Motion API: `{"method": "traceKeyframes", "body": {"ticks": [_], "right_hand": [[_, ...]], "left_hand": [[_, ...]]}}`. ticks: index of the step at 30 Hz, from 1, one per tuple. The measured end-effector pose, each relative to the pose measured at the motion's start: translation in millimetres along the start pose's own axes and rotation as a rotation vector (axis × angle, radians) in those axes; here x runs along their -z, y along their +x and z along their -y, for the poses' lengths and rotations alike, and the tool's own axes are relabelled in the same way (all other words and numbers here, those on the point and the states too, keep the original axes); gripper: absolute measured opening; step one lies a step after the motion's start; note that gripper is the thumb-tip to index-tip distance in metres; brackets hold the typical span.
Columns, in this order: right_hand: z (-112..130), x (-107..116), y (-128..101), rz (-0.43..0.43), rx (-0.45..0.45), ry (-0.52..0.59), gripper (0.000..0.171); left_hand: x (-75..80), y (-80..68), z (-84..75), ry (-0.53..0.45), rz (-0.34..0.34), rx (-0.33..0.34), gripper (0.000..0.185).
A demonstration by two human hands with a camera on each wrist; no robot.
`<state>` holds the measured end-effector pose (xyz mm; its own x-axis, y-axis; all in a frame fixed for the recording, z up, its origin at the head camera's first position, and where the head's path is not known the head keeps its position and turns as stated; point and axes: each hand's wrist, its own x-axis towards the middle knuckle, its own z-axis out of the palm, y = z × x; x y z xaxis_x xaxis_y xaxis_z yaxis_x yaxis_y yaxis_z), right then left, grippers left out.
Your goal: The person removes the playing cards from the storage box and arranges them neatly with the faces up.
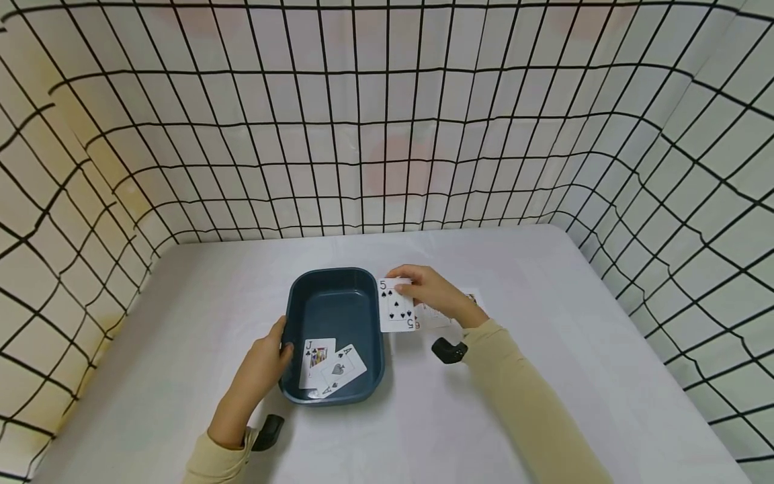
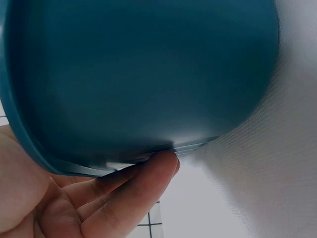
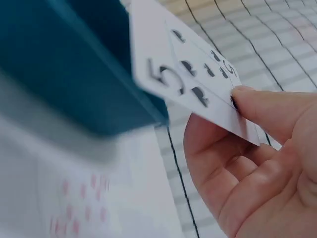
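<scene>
My left hand point(image 1: 265, 363) grips the left rim of a dark blue plastic bin point(image 1: 338, 275), with the thumb at the inner side. In the left wrist view its fingers point(image 2: 133, 198) lie against the wall of the bin point(image 2: 148, 74). Inside the bin, an ace of spades point(image 1: 341, 370) overlaps a jack point(image 1: 310, 376). Beside the bin's right rim, my right hand point(image 1: 426, 289) pinches a five of spades point(image 1: 394, 316) between thumb and fingers. The right wrist view shows the five of spades point(image 3: 183, 74) tilted near the bin's edge.
On the white table point(image 1: 520, 269), several cards point(image 1: 434, 318) lie partly hidden under my right hand; a blurred red-pip card point(image 3: 81, 203) shows in the right wrist view. Black grid netting point(image 1: 387, 144) over pale walls surrounds the back and sides.
</scene>
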<state>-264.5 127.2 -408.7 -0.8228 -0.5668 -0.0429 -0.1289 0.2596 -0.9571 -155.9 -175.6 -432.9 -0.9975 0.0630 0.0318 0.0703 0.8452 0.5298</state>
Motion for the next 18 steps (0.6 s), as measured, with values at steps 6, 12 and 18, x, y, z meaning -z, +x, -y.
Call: {"method": "traceKeyframes", "body": {"ticks": [6, 12, 18], "right_hand": [[-43, 6, -34, -0.005, -0.086, -0.084, 0.017], [-70, -15, -46, -0.064, -0.099, -0.248, 0.010], [-73, -29, -51, -0.168, -0.065, -0.483, 0.013]], "left_hand": [[-0.6, 0.7, -1.1, -0.002, -0.006, 0.002, 0.053], [-0.9, 1.5, 1.4, 0.001, -0.009, -0.001, 0.053], [-1.2, 2.2, 2.3, 0.000, -0.011, -0.004, 0.053]]}}
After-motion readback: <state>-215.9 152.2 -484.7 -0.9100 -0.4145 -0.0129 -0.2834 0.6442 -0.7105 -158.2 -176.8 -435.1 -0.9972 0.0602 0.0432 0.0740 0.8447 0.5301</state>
